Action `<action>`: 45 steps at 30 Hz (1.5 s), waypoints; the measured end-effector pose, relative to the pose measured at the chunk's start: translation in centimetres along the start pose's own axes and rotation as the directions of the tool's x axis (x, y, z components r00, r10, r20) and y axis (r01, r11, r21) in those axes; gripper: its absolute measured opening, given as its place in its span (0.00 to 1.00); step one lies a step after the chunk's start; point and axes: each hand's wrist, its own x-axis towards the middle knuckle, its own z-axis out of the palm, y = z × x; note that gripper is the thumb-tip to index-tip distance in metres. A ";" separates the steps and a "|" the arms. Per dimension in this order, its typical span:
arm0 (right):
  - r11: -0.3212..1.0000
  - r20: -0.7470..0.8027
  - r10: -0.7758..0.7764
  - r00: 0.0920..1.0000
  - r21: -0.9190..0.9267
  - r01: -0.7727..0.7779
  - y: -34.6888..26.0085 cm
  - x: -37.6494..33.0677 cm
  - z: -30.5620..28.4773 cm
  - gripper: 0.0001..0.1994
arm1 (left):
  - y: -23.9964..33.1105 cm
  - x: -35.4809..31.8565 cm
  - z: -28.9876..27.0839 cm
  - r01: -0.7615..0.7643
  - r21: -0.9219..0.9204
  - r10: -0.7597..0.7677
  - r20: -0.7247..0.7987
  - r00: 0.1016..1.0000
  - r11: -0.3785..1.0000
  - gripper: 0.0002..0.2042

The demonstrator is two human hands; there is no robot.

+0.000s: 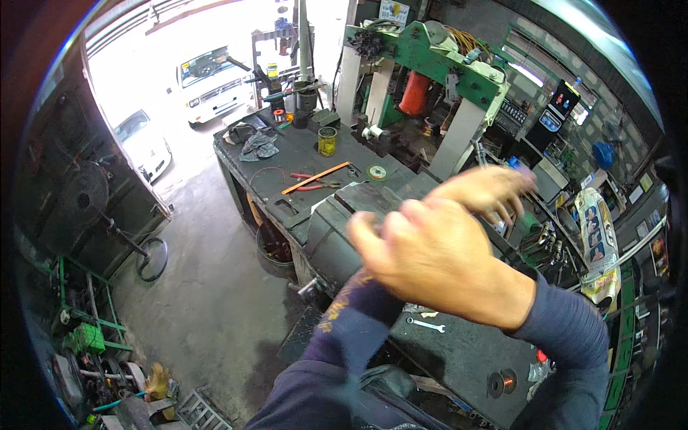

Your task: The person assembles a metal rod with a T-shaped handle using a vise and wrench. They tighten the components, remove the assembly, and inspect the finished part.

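Note:
Both my hands are raised over the workbench (pixel 459 358), with my forearms crossed. My right hand (pixel 437 251) comes in from the lower right and is closed around my left wrist, near the end of the dark sleeve (pixel 365 301). Beyond it, my left hand (pixel 487 190) reaches out to the right, its fingers apart, slightly blurred and holding nothing. Beneath my hands sits a bulky dark metal block (pixel 333 236), partly hidden, that looks like a bench vise. A combination wrench (pixel 426 325) lies on the near bench top, with a spool of copper wire (pixel 502 383) to its right.
On the far bench lie red-handled pliers (pixel 319 185), an orange strip (pixel 315 177), a yellow can (pixel 327 142) and grey rags (pixel 258 145). A green press frame (pixel 459 72) stands behind. At left are a fan (pixel 86 197) and a green rack (pixel 89 337). A white vehicle (pixel 215 82) is outside.

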 end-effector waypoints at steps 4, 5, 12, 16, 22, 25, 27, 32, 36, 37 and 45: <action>0.982 0.296 0.042 0.954 0.165 -0.094 0.5 3.1 -0.4 0.07 | -2.7 -10.8 1.6 0.259 0.259 0.087 -0.844 0.529 0.930 0.23; 0.978 0.315 0.069 0.947 0.164 -0.126 0.9 3.2 -0.5 0.07 | -3.0 -12.4 4.8 0.383 0.352 0.127 -0.855 0.503 0.854 0.22; 0.990 0.377 0.028 0.926 0.116 -0.077 1.4 5.4 -0.6 0.07 | -1.6 -3.8 10.0 0.574 0.805 0.648 -0.518 0.558 0.150 0.15; 0.984 0.222 0.130 0.966 0.092 -0.153 12.0 4.5 5.4 0.08 | -4.7 -5.8 13.2 0.010 0.965 0.735 -0.207 0.646 0.263 0.12; 0.694 0.072 0.595 0.800 0.457 -0.557 9.0 -10.8 3.2 0.08 | 1.8 -8.4 -2.8 -0.561 -0.065 0.202 -0.893 0.401 0.825 0.23; 0.988 -0.006 0.138 0.990 0.076 -0.137 -0.9 -4.7 -2.5 0.17 | 0.2 -1.5 -4.8 -0.192 0.188 0.264 -0.795 0.546 0.963 0.32; 0.996 0.029 0.094 0.995 0.002 -0.095 -0.5 -1.9 -2.2 0.20 | -0.4 -0.5 -1.1 -0.054 0.053 0.075 -0.592 0.803 0.997 0.30; 0.997 0.270 -0.028 0.962 0.071 0.009 3.2 0.3 -1.0 0.12 | -3.1 -9.7 3.1 0.209 0.261 0.146 -0.885 0.443 0.943 0.23; 0.976 0.249 -0.174 0.953 0.175 0.132 4.1 2.2 -1.1 0.08 | -3.7 -11.1 13.6 0.416 0.742 0.495 -0.664 0.561 0.525 0.20; 0.964 0.247 -0.218 0.944 0.206 0.169 3.5 2.7 -1.0 0.08 | -2.8 -9.4 13.5 0.454 0.816 0.585 -0.575 0.572 0.357 0.19; 0.910 0.350 0.201 0.915 0.279 -0.306 15.7 1.5 6.4 0.21 | -2.3 -4.7 13.8 0.095 0.973 0.618 -0.208 0.758 0.211 0.07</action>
